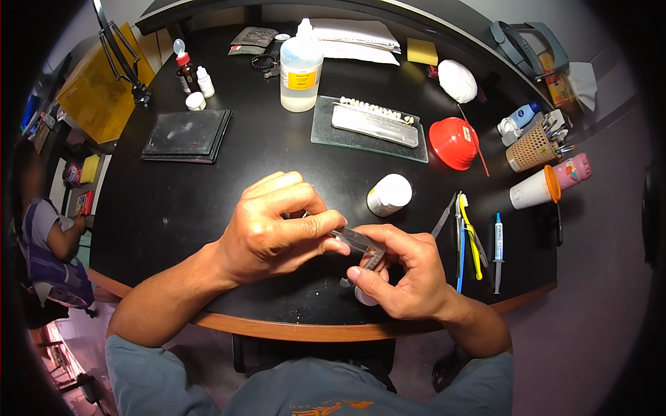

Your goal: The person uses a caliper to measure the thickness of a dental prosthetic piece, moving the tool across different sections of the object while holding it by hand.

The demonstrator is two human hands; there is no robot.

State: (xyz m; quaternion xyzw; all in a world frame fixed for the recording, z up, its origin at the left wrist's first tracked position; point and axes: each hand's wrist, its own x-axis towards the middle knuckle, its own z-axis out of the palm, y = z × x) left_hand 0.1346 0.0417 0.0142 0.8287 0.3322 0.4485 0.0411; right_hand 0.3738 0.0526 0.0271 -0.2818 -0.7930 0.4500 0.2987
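Observation:
My left hand (277, 229) pinches one end of a small grey metal tool (359, 242), bent at a right angle, between its thumb and index finger, the other fingers curled. My right hand (409, 277) grips the bent end of the same tool with thumb and fingers. Beneath my right thumb a pale round piece (365, 297) partly shows; I cannot make out what it is. A white lidded jar (389, 195) stands just beyond my hands. Right of them lie a thin metal blade (444, 215), a yellow toothbrush (474, 246), a blue-handled tool (460, 270) and a syringe (497, 253).
A red bowl (447, 145), glass slab (326, 145), large bottle (298, 90) and black block (182, 135) sit farther back on the black desk (152, 208). Cups (527, 194) and a tool holder (524, 152) line the right. Another person (59, 249) is at far left.

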